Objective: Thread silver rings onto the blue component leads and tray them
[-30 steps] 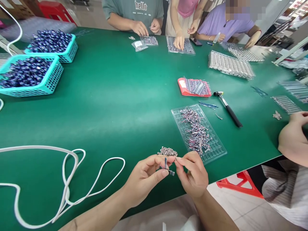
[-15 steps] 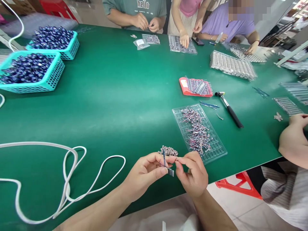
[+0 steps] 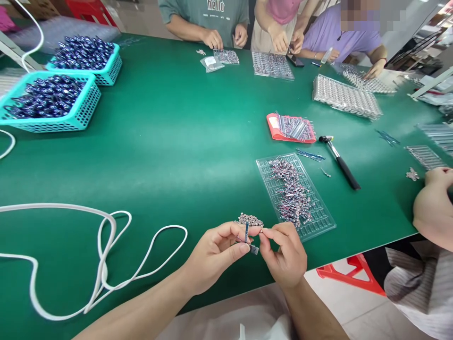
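Observation:
My left hand [image 3: 215, 257] is closed on a narrow dark circuit-board strip [image 3: 247, 231] that stands up between thumb and fingers. A grey end piece [image 3: 254, 249] pokes out below the thumb. My right hand [image 3: 285, 257] pinches a tiny part [image 3: 261, 231] against the tip of the left index finger; its kind is too small to tell. Just behind the fingers lies a heap of small round metallic pieces [image 3: 250, 219]. Beyond my right hand, a clear plastic tray [image 3: 322, 224] carries many small wired components [image 3: 293, 200].
A hammer [image 3: 341, 165], blue strips [image 3: 310, 155] and a red packet of wired strips [image 3: 292, 128] lie behind the tray. White cable [image 3: 109, 255] loops at left, near turquoise baskets [image 3: 85, 115] of dark glossy pieces. Co-workers sit opposite; another person's arm [image 3: 433, 203] is at right.
My hands keep nearly the same hold, and the grey end piece has tilted slightly. The view has shifted a little. Across the table, co-workers' hands have moved.

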Demonstrator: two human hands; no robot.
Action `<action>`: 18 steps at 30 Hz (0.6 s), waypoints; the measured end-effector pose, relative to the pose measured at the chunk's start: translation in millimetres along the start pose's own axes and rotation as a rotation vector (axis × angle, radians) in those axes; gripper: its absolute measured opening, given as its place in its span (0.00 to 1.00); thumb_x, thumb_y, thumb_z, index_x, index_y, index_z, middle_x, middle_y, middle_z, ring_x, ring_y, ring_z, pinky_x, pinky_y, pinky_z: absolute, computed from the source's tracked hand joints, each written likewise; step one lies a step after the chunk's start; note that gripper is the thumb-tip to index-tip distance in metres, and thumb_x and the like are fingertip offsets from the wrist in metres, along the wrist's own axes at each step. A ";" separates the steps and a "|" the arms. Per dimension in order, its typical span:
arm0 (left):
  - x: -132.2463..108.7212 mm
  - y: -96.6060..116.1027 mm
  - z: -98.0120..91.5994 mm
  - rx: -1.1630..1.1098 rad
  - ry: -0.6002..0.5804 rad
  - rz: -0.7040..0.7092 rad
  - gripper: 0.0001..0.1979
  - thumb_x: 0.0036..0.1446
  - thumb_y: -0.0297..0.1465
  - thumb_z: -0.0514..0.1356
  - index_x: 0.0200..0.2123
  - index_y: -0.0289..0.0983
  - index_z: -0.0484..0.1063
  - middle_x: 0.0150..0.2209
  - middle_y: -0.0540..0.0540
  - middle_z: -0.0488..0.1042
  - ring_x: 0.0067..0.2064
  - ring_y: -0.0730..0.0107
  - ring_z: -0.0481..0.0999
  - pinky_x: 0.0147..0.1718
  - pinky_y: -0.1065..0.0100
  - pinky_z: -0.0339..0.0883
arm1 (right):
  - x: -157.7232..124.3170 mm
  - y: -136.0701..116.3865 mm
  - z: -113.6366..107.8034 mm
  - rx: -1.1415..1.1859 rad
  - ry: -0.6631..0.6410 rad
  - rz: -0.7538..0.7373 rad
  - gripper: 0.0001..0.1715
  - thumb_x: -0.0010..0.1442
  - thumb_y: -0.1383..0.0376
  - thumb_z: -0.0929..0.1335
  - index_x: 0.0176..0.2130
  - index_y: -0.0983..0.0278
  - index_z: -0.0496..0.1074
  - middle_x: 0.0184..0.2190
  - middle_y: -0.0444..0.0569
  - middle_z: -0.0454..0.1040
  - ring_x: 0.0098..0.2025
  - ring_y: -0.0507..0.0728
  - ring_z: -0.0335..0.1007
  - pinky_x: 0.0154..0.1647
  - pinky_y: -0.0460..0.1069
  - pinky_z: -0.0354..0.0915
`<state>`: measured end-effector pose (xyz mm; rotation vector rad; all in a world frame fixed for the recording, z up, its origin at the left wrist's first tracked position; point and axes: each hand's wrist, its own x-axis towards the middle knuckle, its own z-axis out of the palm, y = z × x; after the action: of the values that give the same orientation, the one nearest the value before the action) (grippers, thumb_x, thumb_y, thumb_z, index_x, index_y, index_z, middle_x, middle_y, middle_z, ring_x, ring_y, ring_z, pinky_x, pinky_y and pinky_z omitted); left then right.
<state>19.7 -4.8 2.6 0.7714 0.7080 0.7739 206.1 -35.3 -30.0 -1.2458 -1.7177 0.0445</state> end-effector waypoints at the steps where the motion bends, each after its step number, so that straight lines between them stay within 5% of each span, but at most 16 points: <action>1: -0.5 -0.1 0.3 0.026 0.003 0.011 0.06 0.58 0.30 0.68 0.32 0.35 0.75 0.49 0.39 0.82 0.54 0.56 0.78 0.54 0.56 0.71 | -0.7 0.4 0.3 -0.002 0.003 0.003 0.13 0.60 0.75 0.70 0.44 0.61 0.73 0.32 0.47 0.73 0.32 0.54 0.71 0.32 0.50 0.69; 11: -4.4 -4.0 -2.0 0.197 -0.031 0.098 0.03 0.62 0.31 0.64 0.35 0.38 0.75 0.52 0.40 0.81 0.58 0.55 0.76 0.59 0.54 0.65 | -0.8 0.5 0.1 -0.001 0.005 0.011 0.12 0.60 0.74 0.70 0.43 0.61 0.73 0.32 0.47 0.73 0.31 0.53 0.70 0.31 0.50 0.69; 18: -1.6 -0.8 -0.9 0.012 -0.002 0.010 0.05 0.59 0.30 0.67 0.33 0.36 0.75 0.49 0.40 0.82 0.55 0.54 0.78 0.54 0.56 0.69 | 1.7 -1.0 -2.3 0.017 -0.028 0.003 0.17 0.61 0.76 0.69 0.47 0.59 0.73 0.33 0.47 0.75 0.32 0.54 0.73 0.31 0.50 0.71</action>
<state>18.5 -6.2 1.9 0.7869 0.7077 0.7780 207.0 -35.6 -27.1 -1.2401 -1.7360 0.0779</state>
